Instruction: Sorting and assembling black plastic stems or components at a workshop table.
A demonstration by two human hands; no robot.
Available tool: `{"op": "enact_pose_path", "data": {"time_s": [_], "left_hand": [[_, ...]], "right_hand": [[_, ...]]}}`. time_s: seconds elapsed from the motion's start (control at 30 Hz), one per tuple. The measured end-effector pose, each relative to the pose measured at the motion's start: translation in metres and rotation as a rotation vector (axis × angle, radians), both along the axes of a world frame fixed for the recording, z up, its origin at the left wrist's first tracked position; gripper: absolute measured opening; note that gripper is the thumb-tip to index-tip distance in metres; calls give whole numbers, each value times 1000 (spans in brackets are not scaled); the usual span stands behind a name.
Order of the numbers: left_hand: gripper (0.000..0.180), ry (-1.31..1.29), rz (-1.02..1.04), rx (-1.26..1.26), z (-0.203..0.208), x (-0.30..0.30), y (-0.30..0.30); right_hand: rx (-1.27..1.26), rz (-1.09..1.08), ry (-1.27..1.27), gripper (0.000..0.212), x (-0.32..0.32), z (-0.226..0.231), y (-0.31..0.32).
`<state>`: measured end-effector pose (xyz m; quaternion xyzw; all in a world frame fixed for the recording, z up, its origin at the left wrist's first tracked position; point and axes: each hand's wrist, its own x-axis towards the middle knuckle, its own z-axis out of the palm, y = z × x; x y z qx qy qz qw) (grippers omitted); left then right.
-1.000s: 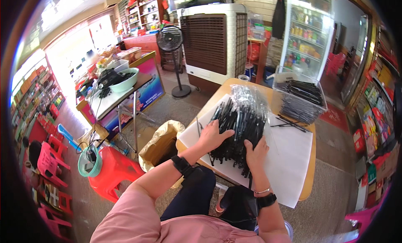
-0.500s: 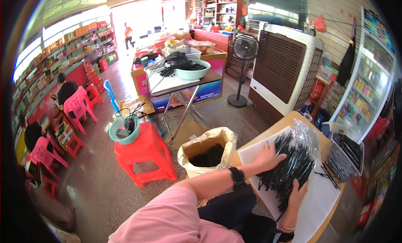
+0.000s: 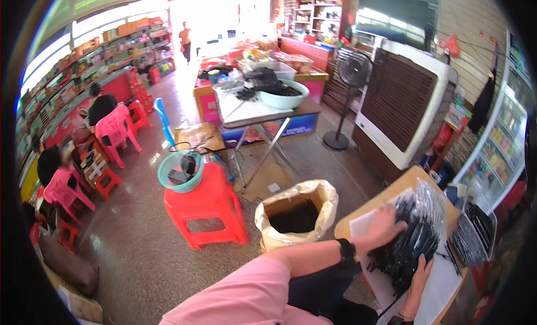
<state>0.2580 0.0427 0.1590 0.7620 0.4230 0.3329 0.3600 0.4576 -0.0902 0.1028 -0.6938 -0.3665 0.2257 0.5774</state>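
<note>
A thick bundle of thin black plastic-looking strips (image 3: 407, 244) lies on the white-covered worktop, its far end inside a clear plastic bag (image 3: 429, 205). My left hand (image 3: 386, 225) rests against the bundle's left side, fingers stretched out and slightly blurred, a dark watch on the wrist. At the near right side, my right hand (image 3: 419, 276) grips the bundle, thumb on top and the other fingers hidden under it. The strips' exact kind is unclear. A few loose black strips (image 3: 451, 255) lie right of the bundle.
Left of the worktop (image 3: 358, 221) stands a lined bin (image 3: 268, 231) with dark pieces inside. A red stool (image 3: 204, 205) holds a green basket (image 3: 178, 182). More black strips fill a clear container (image 3: 475, 230) at right. A fan (image 3: 339, 140) and air cooler (image 3: 400, 101) stand beyond.
The view has turned, so the scene sits further right and lower. My left hand has shifted slightly on the bundle; my right hand keeps its hold at the near side.
</note>
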Motion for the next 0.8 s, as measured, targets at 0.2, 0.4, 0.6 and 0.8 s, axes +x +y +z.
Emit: {"op": "enact_pose_path", "data": {"time_s": [0.2, 0.4, 0.6, 0.8], "left_hand": [[64, -37, 17, -162, -12, -14, 25], [50, 114, -180, 92, -19, -4, 26], [34, -14, -117, 91, -7, -37, 35], [28, 356, 99, 319, -20, -59, 42]], "right_hand": [[173, 184, 168, 50, -27, 30, -7], [199, 265, 235, 58, -38, 40, 0], [134, 158, -87, 64, -16, 17, -8], [-24, -36, -311, 74, -9, 10, -15]]}}
